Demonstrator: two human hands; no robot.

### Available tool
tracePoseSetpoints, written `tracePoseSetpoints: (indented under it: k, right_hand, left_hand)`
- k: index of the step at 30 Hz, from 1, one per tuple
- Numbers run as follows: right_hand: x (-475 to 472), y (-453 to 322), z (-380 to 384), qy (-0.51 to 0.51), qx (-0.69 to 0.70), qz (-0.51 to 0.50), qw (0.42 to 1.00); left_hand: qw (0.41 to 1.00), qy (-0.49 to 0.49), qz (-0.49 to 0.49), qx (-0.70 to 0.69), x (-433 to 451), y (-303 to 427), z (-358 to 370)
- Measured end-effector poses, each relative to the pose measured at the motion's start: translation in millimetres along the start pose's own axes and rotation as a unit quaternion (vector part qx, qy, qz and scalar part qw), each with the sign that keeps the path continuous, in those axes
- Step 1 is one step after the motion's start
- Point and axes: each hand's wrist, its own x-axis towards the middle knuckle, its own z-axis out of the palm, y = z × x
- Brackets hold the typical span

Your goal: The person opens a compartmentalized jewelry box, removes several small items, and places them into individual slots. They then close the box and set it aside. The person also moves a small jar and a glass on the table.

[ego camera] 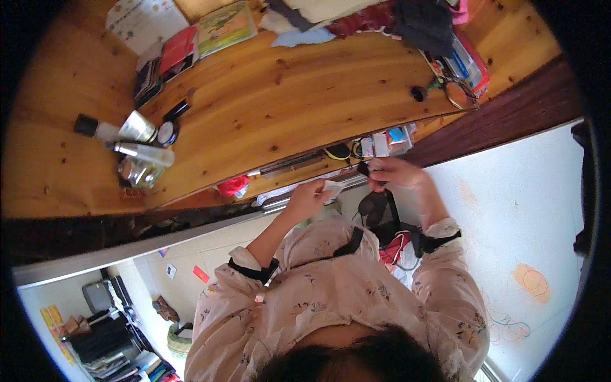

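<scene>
Over the front edge of an open drawer [305, 179] beneath a wooden desk, my left hand [308, 198] pinches a small whitish packet or folded paper [333, 190]. To its right, my right hand [394, 173] holds a small black object [364, 169] between thumb and fingers; its kind cannot be told. Inside the drawer, beside my right hand, lie a clear plastic box [405, 141] of small items and a yellow-and-black oval object [338, 152]. A long dark object [292, 164] and a red item [233, 185] lie further left in the drawer.
The wooden desktop [267, 105] extends above the drawer. Cosmetic bottles and jars [143, 153] stand at its left, books [226, 28] behind them. Folded clothes [358, 19] lie at the back, and eyeglasses [459, 93] at the right. A white wall [506, 215] borders my right side.
</scene>
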Motion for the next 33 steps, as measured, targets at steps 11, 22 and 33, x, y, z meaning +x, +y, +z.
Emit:
tracePoseSetpoints:
  k: [11, 22, 33]
  right_hand:
    - [215, 248, -82, 0.449, -0.130, 0.025, 0.884]
    - [225, 277, -69, 0.321, -0.109, 0.050, 0.939]
    - [299, 343, -154, 0.453, -0.317, -0.012, 0.833]
  left_hand:
    - [0.976, 0.182, -0.123, -0.005, 83, -101, 53]
    - [0.942, 0.311, -0.001, 0.128, 196, -258, 102]
    - [0.916, 0.359, 0.108, 0.142, 218, -153, 149]
